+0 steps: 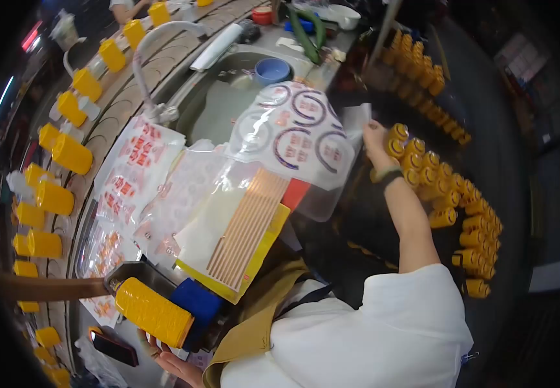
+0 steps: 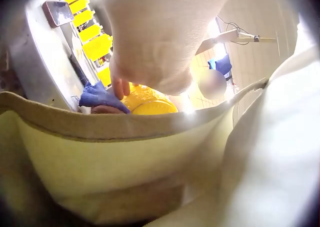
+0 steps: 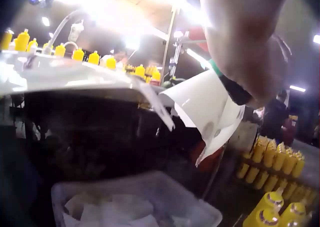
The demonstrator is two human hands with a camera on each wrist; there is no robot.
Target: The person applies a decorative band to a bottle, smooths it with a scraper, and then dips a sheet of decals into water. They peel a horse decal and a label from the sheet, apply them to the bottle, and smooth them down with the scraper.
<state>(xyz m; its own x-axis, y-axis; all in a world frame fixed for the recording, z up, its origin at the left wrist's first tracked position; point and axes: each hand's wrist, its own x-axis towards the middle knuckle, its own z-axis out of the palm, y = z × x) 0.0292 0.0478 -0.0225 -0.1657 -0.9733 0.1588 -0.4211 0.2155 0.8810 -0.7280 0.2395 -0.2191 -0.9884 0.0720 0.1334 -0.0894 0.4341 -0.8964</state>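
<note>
A yellow bottle [image 1: 154, 312] lies tilted in a dark holder beside a blue block [image 1: 196, 304]. At the bottle's lower side is my left hand [image 1: 179, 367], fingers extended, their tips partly hidden. In the left wrist view those fingers [image 2: 120, 86] are beside the yellow bottle [image 2: 150, 101] and a blue cloth [image 2: 102, 97]. My right hand [image 1: 375, 143] grips the edge of a translucent sheet with round printed labels [image 1: 302, 139]. From the right wrist, my right hand [image 3: 250, 52] is above the curled white sheet [image 3: 202, 104].
Printed sheets [image 1: 128, 171] and a striped board [image 1: 247, 233] lie by the sink [image 1: 186, 119], which holds a blue bowl [image 1: 272, 70]. A phone [image 1: 113, 348] rests at the lower left. Yellow bottles [image 1: 72, 154] line the left; more [image 1: 444, 184] stand right. A bin [image 3: 57, 199] holds white scraps.
</note>
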